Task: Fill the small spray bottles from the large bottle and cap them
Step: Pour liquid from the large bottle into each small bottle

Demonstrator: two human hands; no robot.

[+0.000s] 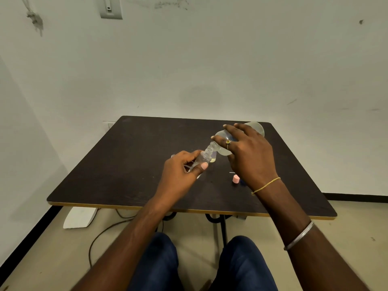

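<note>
The person sits at a dark table set against a pale wall, both forearms stretched over it; the left hand curls round a small spray bottle, thumb across the front and fingers behind, holding it clear of the table and tilted with its open neck pointing up and to the right; the bottle is clear and I cannot tell how much is in it. The right hand grips the large bottle from above, fingers spread over its shoulder; that bottle is tipped well over, base raised toward the far right corner of the table, mouth down and to the left, meeting the neck of the small one; pale yellowish liquid lies in its lower shoulder. Just behind the two necks a small pale yellow object sits low by the table, too hidden to name. A pink cap stands on the table near the right wrist, apart from both bottles; something dark blue lies just beside it, half hidden by the hand. The right hand wears a ring, a yellow thread circles the wrist, and a silver bangle sits farther up the forearm. Below the table edge show knees in dark blue trousers; on the floor to the left lie a white block and a dark cable; a switch plate is fixed high on the wall.
</note>
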